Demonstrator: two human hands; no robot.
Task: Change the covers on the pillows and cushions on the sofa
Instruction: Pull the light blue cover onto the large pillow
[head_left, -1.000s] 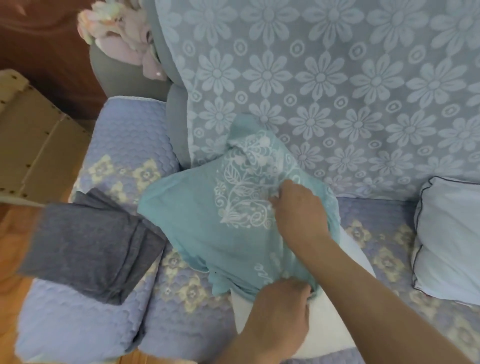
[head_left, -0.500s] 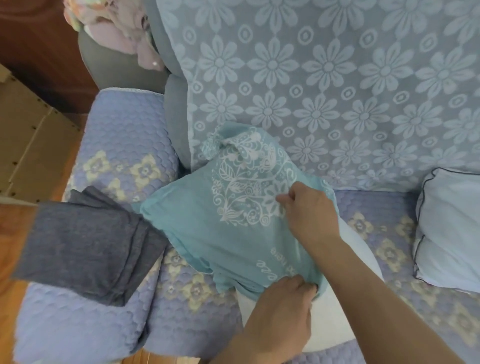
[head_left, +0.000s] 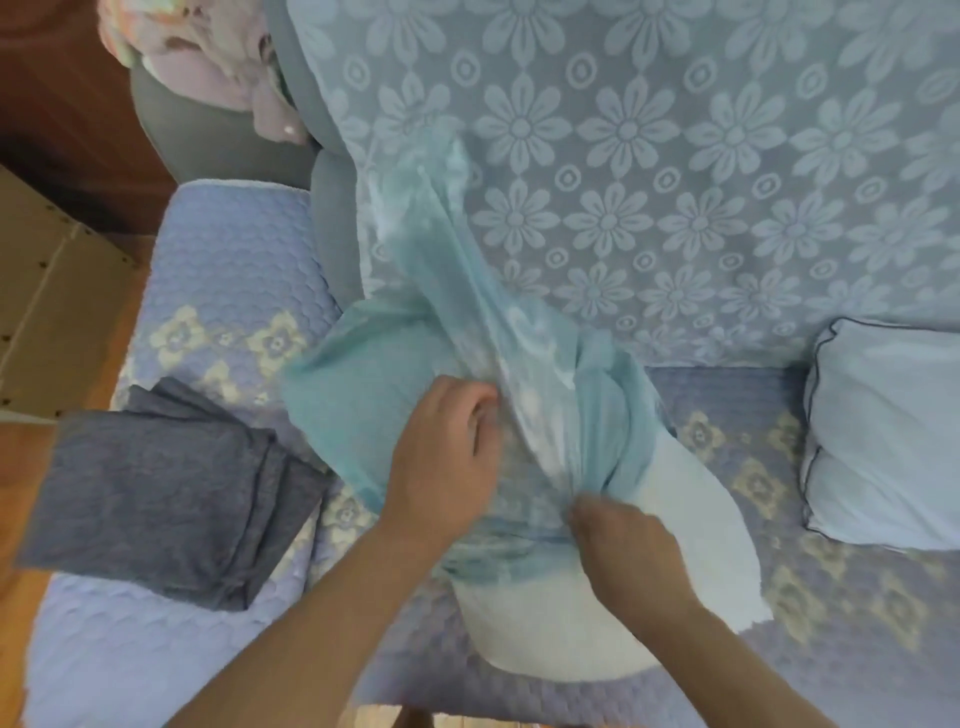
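Both hands were on the teal cover (head_left: 358, 410), which lay bunched over the far end of the white pillow (head_left: 691, 525) on the sofa seat (head_left: 218, 291); the left hand (head_left: 441, 462) sat on the cover's left half, fingers curled into the cloth beside a raised, blurred fold; the right hand (head_left: 618, 540) was just to the right of it and nearer the camera, fingers bent down and pinching the cover's gathered edge where it met the pillow; the pillow's near end showed bare and white past that edge; a long streak of cover reached up from the hands across the flowered throw (head_left: 675, 156) on the backrest, too blurred to read its pattern; left of the cover, a folded grey cloth (head_left: 156, 504) rested on the quilted armrest; well to the right of the cover, a pale blue cushion (head_left: 883, 436) with dark piping leaned at the seat's end; pink clothes (head_left: 208, 57) were heaped behind the armrest.
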